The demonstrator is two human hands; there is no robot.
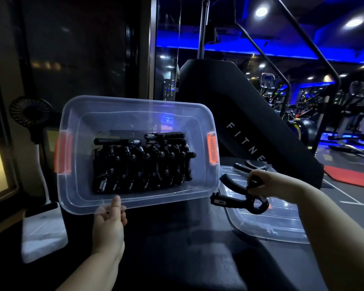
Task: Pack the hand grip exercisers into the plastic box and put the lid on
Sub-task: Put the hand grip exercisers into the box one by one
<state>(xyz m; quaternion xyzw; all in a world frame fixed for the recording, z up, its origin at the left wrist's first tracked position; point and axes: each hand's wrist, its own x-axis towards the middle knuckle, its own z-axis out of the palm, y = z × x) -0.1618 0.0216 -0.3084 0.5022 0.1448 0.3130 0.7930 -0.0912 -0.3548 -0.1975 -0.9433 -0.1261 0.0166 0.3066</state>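
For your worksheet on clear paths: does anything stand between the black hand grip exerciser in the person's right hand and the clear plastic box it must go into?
Nothing visible does. The right hand holds the black hand grip exerciser just right of the clear plastic box; the box is open, its clear lid lying aside.

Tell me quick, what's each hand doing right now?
Left hand: gripping the plastic box by its near rim.
Right hand: closed on a hand grip exerciser.
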